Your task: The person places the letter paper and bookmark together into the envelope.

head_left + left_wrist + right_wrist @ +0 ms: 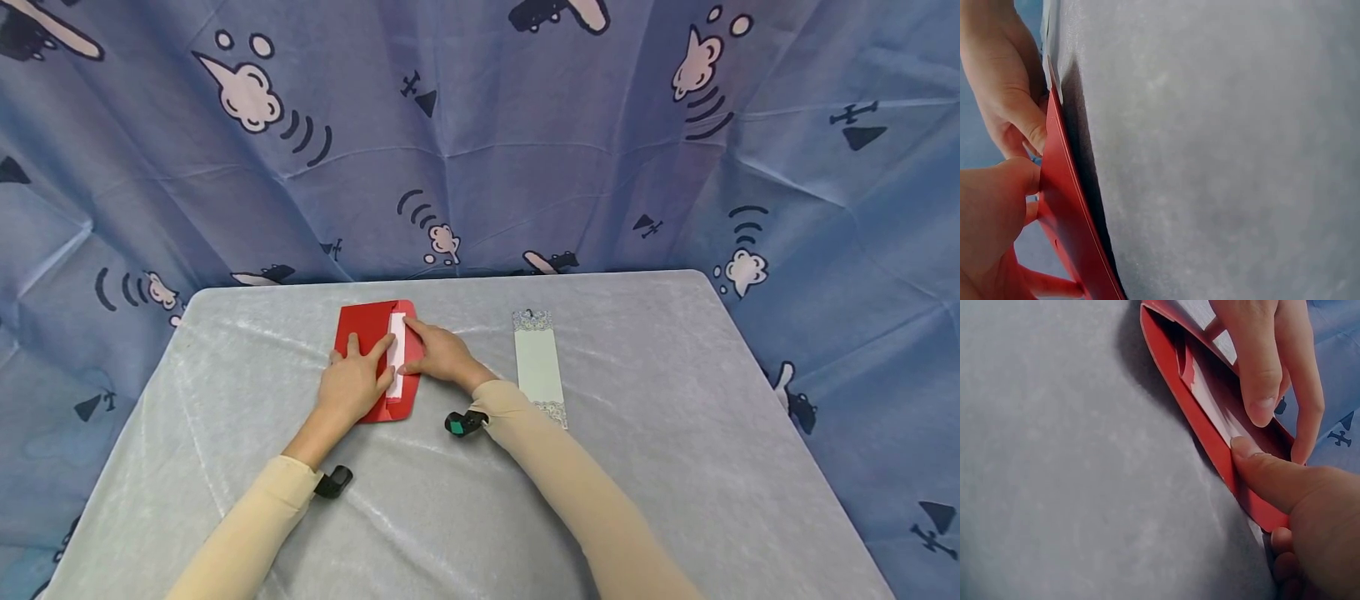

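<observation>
A red envelope (363, 321) lies on the grey cloth, its flap unfolded to the right. From its mouth a strip of white card (397, 358) sticks out; the rest is hidden inside. My left hand (352, 379) rests on the envelope with spread fingers, fingertips along the card. From the right, my right hand (442, 354) pinches at the card's outer edge, thumb (1254, 453) on it and index finger farther up. In the right wrist view, its other fingers curl beside the flap's edge. The left wrist view shows the envelope (1063, 187) side-on, with a dark shadow beneath.
To the right of the hands lies a long pale green card (537, 362) with patterned ends; the right sleeve (532, 442) passes close by its lower end. Small black devices (465, 423) sit at both wrists. A blue patterned curtain (480, 150) hangs behind the table (637, 350).
</observation>
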A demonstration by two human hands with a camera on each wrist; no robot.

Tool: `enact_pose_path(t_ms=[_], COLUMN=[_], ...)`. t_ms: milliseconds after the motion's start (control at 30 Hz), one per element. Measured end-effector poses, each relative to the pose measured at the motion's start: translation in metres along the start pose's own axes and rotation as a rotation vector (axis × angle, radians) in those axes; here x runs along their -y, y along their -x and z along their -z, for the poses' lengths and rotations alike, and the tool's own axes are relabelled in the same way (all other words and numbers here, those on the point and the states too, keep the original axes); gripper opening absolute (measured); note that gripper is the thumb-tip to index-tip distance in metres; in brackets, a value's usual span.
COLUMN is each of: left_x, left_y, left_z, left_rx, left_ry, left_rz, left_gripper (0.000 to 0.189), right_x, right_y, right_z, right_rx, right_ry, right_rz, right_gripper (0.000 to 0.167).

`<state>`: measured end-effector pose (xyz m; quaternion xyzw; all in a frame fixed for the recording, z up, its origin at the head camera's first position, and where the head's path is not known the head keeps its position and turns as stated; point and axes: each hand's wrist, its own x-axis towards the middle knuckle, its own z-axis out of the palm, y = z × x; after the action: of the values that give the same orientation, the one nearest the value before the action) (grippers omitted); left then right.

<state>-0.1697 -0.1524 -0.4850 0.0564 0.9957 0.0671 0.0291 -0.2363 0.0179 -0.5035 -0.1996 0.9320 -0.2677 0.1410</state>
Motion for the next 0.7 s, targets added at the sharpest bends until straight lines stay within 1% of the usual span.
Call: enact_pose_path(t_ms=[167,300,533,700], left_x=[-0.0007,-0.0004,0.0000,-0.0006], left_y=[-0.0001,0.0002,0.0003,0.0000], left_z=[-0.0005,0.0004,0.0008,0.0007], left_rx=[-0.002,0.010,0.009,0.008], left_ry=[0.001,0.001,0.005,0.004], left_rz=[0.002,0.008,0.006,0.005], left_gripper=[0.064,0.065,0.065,0.065], right_x=[0.0015,0.0028,0.0001,-0.0018], right_y=[0.0008,0.0011,0.0026,0.0028], right_z=[0.0007,-0.0003,0.0004,0.0017], right_rx=[0.000,-0.009,-0.025,-0.009], right_ry=[0.017,0.025,-0.008,-0.021], right_rz=[-0.009,-0.012,0.020,0.029], right_gripper=[0.094,0.093,0.091,0.090])
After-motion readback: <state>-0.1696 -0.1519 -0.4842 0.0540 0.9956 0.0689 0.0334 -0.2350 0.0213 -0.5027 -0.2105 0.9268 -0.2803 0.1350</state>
